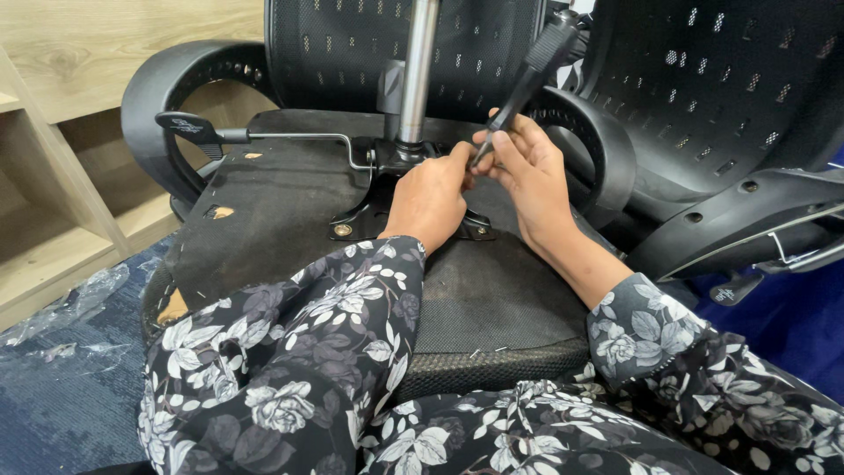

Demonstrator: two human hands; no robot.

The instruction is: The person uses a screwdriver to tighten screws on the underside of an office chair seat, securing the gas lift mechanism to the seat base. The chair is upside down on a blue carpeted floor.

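An upturned office chair seat (290,202) lies before me, black fabric underside up. A black metal mechanism plate (365,215) is bolted to it, with a silver gas cylinder (418,70) rising from it. My right hand (532,180) grips a black-handled screwdriver (527,84), its tip angled down at the plate's right side. My left hand (431,198) rests on the plate, fingers pinched at the screwdriver tip; what they pinch is hidden.
A black adjustment lever (189,127) sticks out left from the mechanism. Curved armrests (167,97) flank the seat. A second mesh chair (721,114) stands at right. Wooden shelving (53,220) is at left, with clear plastic wrap (75,303) on blue carpet.
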